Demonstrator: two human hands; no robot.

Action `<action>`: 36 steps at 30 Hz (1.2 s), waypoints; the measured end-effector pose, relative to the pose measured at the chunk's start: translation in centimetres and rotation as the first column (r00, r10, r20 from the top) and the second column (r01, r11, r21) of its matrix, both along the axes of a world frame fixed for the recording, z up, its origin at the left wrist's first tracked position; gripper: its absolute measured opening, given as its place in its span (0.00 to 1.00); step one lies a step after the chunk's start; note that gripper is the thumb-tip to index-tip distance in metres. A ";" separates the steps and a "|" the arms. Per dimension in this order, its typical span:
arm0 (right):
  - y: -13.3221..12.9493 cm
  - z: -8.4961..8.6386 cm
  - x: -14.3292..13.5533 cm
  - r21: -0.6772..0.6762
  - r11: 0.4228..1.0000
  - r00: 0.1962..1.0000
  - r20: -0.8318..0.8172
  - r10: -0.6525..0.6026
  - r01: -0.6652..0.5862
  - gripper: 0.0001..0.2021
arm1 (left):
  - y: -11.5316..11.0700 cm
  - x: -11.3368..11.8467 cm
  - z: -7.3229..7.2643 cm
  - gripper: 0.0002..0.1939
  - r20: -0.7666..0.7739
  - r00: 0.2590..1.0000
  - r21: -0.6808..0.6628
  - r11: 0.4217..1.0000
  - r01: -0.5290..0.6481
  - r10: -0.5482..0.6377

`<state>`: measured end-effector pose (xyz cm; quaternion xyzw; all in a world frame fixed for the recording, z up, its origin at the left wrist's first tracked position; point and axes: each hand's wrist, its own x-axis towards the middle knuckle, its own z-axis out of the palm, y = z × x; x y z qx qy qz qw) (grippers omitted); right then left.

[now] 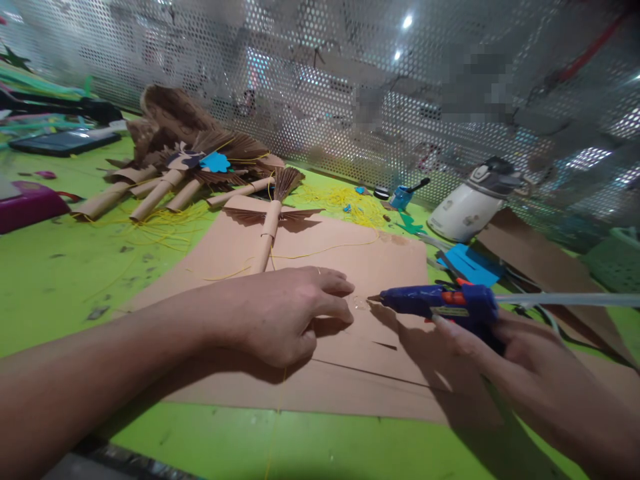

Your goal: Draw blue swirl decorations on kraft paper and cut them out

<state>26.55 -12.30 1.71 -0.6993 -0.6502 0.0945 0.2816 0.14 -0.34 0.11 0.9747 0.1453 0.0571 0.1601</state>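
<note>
My right hand is wrapped round the handle of a blue glue gun, with a long clear glue stick out of its back. The nozzle points left, just above a small clear glue patch on the brown paper sheet. My left hand rests on that sheet left of the patch, palm down and fingers bent; what lies beneath the palm is hidden. Beyond it lies a rolled paper figure with pleated fans and yellow thread, its lower end partly behind my left hand.
Several paper rolls with pleated fans are piled at the back left, near a phone and a purple object. Yellow thread, a white bottle and blue paper lie towards the back right. A perforated metal screen stands behind.
</note>
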 end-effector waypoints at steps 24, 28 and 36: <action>0.3 -1.6 4.8 -0.259 0.966 0.725 -0.666 -0.176 -0.003 0.23 | 0.6 -0.2 -0.6 0.26 0.063 0.998 -0.026 1.000 0.002 0.000; 0.5 -1.2 5.3 -0.271 0.960 0.726 -0.674 -0.138 -0.069 0.24 | 0.8 -0.4 -0.8 0.29 0.053 0.998 -0.018 1.000 0.017 -0.016; 1.3 -1.3 6.3 -0.294 0.938 0.732 -0.677 -0.070 -0.183 0.24 | 0.9 -0.4 -0.5 0.30 0.031 0.999 -0.013 1.000 0.009 -0.008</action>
